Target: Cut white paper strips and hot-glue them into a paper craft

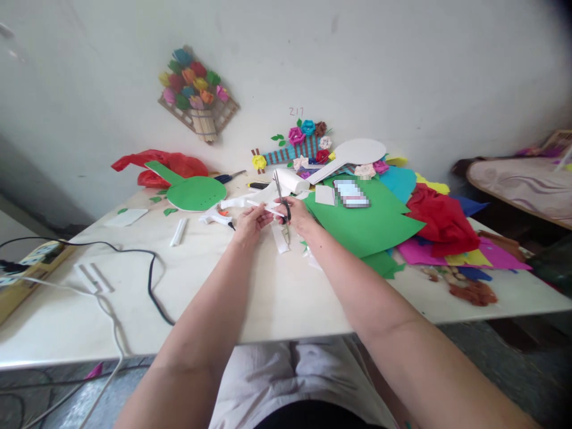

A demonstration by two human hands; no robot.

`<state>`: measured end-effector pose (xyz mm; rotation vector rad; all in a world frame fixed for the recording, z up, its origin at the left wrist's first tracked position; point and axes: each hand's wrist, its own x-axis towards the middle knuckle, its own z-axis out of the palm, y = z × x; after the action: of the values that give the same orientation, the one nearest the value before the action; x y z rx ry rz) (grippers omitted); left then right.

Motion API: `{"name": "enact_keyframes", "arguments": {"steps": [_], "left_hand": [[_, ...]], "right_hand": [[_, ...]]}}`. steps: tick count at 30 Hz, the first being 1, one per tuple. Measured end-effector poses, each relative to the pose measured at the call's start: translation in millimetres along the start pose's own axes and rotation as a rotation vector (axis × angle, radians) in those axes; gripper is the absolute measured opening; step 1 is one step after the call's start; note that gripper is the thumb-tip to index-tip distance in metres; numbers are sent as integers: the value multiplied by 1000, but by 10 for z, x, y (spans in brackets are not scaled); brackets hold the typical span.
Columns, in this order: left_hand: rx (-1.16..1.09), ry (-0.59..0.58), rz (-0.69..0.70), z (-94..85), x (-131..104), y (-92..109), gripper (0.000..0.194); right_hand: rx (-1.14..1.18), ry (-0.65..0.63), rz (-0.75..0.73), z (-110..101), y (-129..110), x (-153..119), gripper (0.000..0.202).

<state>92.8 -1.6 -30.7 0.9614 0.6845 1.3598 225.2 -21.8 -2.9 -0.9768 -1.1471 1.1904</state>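
Both my hands meet over the middle of the white table. My right hand [300, 215] is closed round the dark handles of a pair of scissors [279, 186], whose blades point up and away from me. Pinched in the fingers of my left hand [254, 223] is a thin white paper strip [264, 207] that reaches across to the scissors. Whether the blades touch the strip I cannot tell. Just left of my left hand lies a white glue gun [215, 218] with an orange part. Below the scissors is a piece of clear tape or film [281, 238].
Green foam sheets [357, 229] and a phone [352, 193] lie to the right, beside crumpled red paper [442, 217]. A green paddle-shaped cutout [196, 193] is at the back left. A black cable [152, 280] crosses the left side near a power strip [33, 268].
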Motion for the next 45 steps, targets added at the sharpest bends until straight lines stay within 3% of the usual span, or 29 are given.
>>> {"name": "enact_keyframes", "arguments": {"steps": [5,13,21,24,28,36,45], "left_hand": [[6,38,-10,-28,10,26,20],[6,67,-19,-138,64,72,15],[51,62,-19,-172,63,86,21],[69,65,-22,-181,77,73,21],[79,90,-19,-201,115,54,19],[-6,166,-47,-229,138,85,9],[-21,188,-56,-218,142,128,11]], "right_hand": [[-37,-89,-21,-66,67,45,26],[-258,-202,-72,-214,-30,59,27],[-855,-121,-351,-275,-68,137,21],[-1137,-105,-388,-290,-224,102,25],[-1348,-140,-376,-368,-385,46,36],[-1454,-298,-316,-515,-294,55,47],[-1508,-279,-505,-524,-162,92,35]]}}
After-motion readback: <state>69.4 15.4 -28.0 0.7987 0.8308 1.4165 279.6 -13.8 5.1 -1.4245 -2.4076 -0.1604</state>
